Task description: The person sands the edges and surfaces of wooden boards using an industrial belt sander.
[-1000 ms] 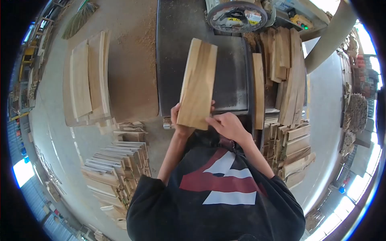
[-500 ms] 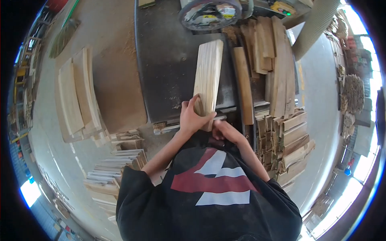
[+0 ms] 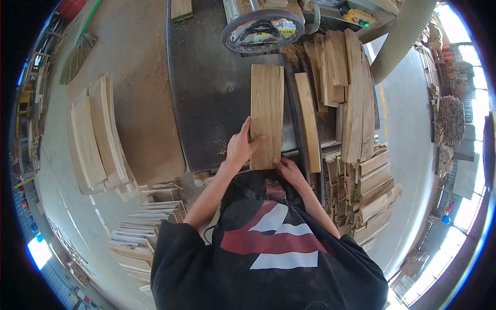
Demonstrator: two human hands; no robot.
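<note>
Pale wood is lying flat on the dark metal saw table point(image 3: 206, 93): one long board point(image 3: 267, 111), grain running away from the person, is sitting near the table's right edge with its near end reaching the front edge. The left hand point(image 3: 239, 147) is holding the board's left side close to that near end. Its thumb is lying across the top face and the other fingers are stretching along the left edge, pinching the wood between them. The right hand point(image 3: 289, 170) is pressing against the board's near right corner with its fingers bent. Whether they are gripping the end or only pushing on it cannot be told.

At the table's far edge, just beyond the board's far end, a round guard point(image 3: 262, 30) with a yellow label is standing. A narrower plank point(image 3: 306, 121) is lying just beside the board's right edge, parallel to it. Further right, loose planks point(image 3: 351, 98) are piling up past the table's right edge, and cut blocks point(image 3: 374, 191) are stacking below them. A ribbed duct hose point(image 3: 400, 39) is rising toward the top right corner. On the floor beyond the table's left edge, wide boards point(image 3: 95, 134) are lying side by side, a broom point(image 3: 77, 54) is resting further off, and thin strips point(image 3: 150, 219) are sitting in a stack near the person's left elbow.
</note>
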